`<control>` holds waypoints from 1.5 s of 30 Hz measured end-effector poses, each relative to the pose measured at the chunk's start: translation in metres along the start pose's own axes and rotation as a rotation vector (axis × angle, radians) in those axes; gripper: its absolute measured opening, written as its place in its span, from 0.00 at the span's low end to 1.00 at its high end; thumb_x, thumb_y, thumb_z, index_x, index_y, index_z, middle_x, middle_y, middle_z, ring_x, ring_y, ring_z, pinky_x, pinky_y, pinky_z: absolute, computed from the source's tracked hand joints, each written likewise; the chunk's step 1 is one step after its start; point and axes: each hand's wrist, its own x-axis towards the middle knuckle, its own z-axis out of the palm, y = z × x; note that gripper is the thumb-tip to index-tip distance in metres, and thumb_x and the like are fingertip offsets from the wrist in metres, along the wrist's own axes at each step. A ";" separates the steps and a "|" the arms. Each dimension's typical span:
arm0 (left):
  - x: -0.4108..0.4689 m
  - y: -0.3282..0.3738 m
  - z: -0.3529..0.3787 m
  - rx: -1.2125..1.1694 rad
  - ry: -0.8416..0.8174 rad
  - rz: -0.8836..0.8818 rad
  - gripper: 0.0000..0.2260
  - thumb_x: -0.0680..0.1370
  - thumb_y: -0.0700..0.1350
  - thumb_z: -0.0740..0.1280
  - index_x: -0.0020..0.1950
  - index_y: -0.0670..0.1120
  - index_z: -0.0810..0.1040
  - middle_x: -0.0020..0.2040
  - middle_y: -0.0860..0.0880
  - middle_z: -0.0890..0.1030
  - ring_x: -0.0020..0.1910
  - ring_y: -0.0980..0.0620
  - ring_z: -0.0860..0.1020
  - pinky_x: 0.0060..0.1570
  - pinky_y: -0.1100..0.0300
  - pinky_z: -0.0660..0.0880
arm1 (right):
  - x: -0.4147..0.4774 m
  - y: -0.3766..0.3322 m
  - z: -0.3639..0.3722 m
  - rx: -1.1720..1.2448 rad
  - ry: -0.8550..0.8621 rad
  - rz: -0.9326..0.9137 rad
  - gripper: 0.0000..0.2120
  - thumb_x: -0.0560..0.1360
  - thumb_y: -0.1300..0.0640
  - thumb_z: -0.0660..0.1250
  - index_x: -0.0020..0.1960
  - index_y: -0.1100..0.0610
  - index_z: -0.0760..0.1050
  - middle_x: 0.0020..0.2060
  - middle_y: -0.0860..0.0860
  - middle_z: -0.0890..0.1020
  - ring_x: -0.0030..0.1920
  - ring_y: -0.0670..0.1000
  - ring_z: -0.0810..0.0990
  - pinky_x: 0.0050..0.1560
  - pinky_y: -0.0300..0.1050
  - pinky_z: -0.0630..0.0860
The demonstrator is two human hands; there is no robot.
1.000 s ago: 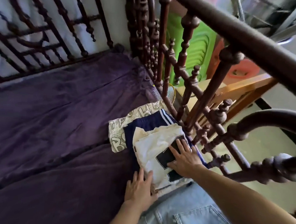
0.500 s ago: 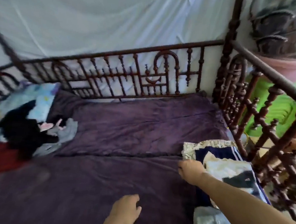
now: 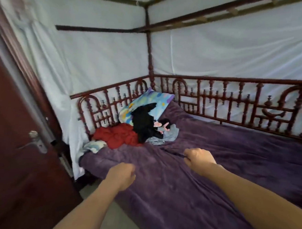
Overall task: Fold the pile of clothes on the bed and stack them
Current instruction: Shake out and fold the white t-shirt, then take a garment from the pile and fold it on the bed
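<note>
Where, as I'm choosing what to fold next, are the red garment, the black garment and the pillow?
red garment point(image 3: 116, 138): head view, crumpled middle.
black garment point(image 3: 142, 124): head view, bunched middle.
pillow point(image 3: 162, 100): head view, patterned upper face.

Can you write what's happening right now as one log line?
pile of clothes: unfolded, by pillow | left hand: curled, empty | right hand: curled over purple blanket, grip unclear
</note>
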 end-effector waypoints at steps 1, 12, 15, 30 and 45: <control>-0.001 -0.021 -0.007 0.002 0.021 -0.024 0.12 0.79 0.52 0.60 0.57 0.49 0.75 0.57 0.45 0.80 0.59 0.43 0.76 0.54 0.52 0.73 | 0.015 -0.019 -0.003 0.011 0.019 -0.034 0.10 0.79 0.48 0.58 0.55 0.51 0.73 0.53 0.51 0.80 0.52 0.57 0.79 0.40 0.46 0.67; 0.076 -0.212 -0.045 0.037 0.136 -0.152 0.14 0.79 0.53 0.59 0.60 0.50 0.75 0.60 0.45 0.78 0.59 0.44 0.76 0.51 0.55 0.71 | 0.222 -0.171 0.033 0.074 0.059 -0.174 0.16 0.78 0.47 0.58 0.63 0.49 0.73 0.57 0.51 0.79 0.56 0.55 0.78 0.47 0.48 0.74; 0.116 -0.257 -0.050 0.008 0.127 -0.133 0.13 0.79 0.53 0.59 0.59 0.51 0.76 0.58 0.47 0.79 0.58 0.45 0.76 0.48 0.56 0.70 | 0.283 -0.200 0.050 0.090 0.026 -0.168 0.17 0.78 0.46 0.59 0.64 0.49 0.72 0.57 0.50 0.79 0.56 0.54 0.78 0.51 0.48 0.76; 0.335 -0.489 -0.023 -0.074 0.080 -0.020 0.13 0.78 0.53 0.60 0.60 0.53 0.74 0.58 0.52 0.79 0.58 0.52 0.75 0.50 0.60 0.69 | 0.531 -0.302 0.152 0.092 -0.083 -0.007 0.17 0.77 0.46 0.59 0.63 0.49 0.72 0.57 0.51 0.79 0.56 0.56 0.78 0.52 0.49 0.74; 0.594 -0.516 0.031 -0.146 -0.197 0.366 0.10 0.76 0.53 0.64 0.54 0.52 0.78 0.47 0.50 0.82 0.50 0.51 0.79 0.47 0.58 0.73 | 0.605 -0.210 0.263 0.176 -0.270 0.643 0.11 0.75 0.47 0.59 0.54 0.48 0.74 0.55 0.50 0.80 0.54 0.55 0.79 0.46 0.47 0.71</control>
